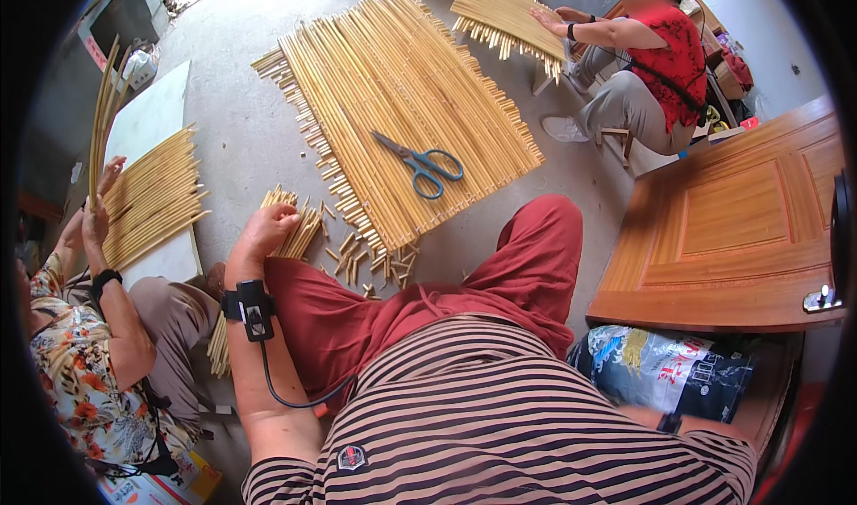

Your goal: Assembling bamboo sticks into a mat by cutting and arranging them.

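Note:
My left hand point(270, 228), fingers curled, is at my left knee. It lies over a bundle of straw-coloured reed sticks point(308, 230) that runs under my forearm; whether it grips any is hidden. My right hand point(638, 415) is low on the right beside my hip, blurred and partly covered by my shirt, near a dark printed plastic bag point(665, 371). Its fingers do not show. On the floor before my knees lies a large mat of stitched reed sticks point(384, 86). Blue-handled scissors point(420, 164) rest on the mat, blades pointing away to the left.
Short cut stick ends point(353, 260) litter the floor by the mat's near corner. At left a co-worker holds long sticks point(105, 121) over a white board point(152, 117). Another person at far right handles a smaller mat point(509, 14). A wooden door point(723, 219) stands at right.

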The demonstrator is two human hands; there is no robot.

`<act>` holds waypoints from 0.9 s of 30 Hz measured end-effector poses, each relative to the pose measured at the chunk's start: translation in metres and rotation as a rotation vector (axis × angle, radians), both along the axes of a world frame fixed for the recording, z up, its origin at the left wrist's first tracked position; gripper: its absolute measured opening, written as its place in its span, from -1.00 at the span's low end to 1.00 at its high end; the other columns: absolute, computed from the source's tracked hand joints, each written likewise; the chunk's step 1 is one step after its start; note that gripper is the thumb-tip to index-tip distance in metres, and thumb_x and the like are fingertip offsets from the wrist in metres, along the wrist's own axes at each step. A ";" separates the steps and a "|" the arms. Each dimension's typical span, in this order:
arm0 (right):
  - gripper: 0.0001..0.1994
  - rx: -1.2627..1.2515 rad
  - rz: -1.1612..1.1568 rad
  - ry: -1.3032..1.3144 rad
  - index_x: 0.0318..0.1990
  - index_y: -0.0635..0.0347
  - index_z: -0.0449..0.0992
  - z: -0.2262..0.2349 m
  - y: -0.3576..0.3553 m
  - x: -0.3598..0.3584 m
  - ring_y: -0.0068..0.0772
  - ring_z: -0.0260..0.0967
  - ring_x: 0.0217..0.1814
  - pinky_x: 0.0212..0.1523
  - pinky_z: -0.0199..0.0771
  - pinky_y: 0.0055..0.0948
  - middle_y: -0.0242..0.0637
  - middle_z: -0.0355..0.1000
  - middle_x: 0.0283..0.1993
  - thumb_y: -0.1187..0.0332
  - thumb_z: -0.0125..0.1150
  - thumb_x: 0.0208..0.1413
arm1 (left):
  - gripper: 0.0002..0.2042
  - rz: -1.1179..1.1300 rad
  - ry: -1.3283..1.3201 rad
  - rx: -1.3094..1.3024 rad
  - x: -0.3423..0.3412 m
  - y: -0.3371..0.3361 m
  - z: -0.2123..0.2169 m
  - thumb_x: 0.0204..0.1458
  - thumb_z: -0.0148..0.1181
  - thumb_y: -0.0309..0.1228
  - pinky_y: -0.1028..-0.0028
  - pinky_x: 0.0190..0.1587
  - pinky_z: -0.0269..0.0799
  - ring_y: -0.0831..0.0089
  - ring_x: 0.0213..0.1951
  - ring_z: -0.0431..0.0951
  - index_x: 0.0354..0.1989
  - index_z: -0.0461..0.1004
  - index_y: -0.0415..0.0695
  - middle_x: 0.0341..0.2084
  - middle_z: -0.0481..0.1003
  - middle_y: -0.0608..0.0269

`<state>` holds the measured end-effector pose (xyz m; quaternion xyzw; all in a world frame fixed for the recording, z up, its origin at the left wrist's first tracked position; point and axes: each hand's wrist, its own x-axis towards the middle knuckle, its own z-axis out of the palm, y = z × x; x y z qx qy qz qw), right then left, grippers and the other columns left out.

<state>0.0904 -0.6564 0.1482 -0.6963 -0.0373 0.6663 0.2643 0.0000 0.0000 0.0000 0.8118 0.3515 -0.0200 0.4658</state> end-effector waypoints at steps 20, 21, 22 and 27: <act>-0.83 0.465 0.973 -0.637 -0.38 0.22 0.48 -0.037 0.314 0.136 -0.14 0.39 -0.44 -0.39 0.39 -0.31 -0.10 0.42 -0.48 0.32 0.08 -0.08 | -0.73 0.165 0.110 -0.155 -0.030 0.004 0.018 0.08 0.02 -0.31 0.59 -0.49 0.28 0.63 -0.47 0.37 -0.11 0.42 -0.16 -0.50 0.40 0.37; -0.77 0.409 0.919 -0.714 -0.30 0.22 0.47 -0.043 0.324 0.135 -0.05 0.39 -0.34 -0.29 0.37 -0.23 -0.05 0.42 -0.41 0.29 0.11 -0.09 | -0.73 0.167 0.113 -0.152 -0.034 0.007 0.019 0.08 0.02 -0.31 0.59 -0.49 0.28 0.63 -0.47 0.37 -0.11 0.42 -0.16 -0.50 0.40 0.37; -0.73 0.429 0.878 -0.960 -0.23 0.20 0.43 -0.056 0.334 0.148 -0.04 0.37 -0.28 -0.24 0.36 -0.21 -0.05 0.41 -0.36 0.28 0.15 -0.10 | -0.73 0.182 0.127 -0.181 -0.026 0.005 0.018 0.08 0.02 -0.31 0.59 -0.47 0.30 0.63 -0.46 0.38 -0.09 0.41 -0.15 -0.49 0.41 0.38; -0.55 0.659 0.595 -1.468 -0.07 0.15 0.31 -0.099 0.413 0.172 -0.12 0.28 -0.04 -0.07 0.30 -0.23 -0.13 0.35 -0.14 0.25 0.26 -0.14 | -0.72 0.300 0.174 -0.303 -0.027 0.010 0.016 0.09 0.00 -0.29 0.56 -0.41 0.36 0.60 -0.43 0.42 -0.05 0.38 -0.09 -0.42 0.44 0.38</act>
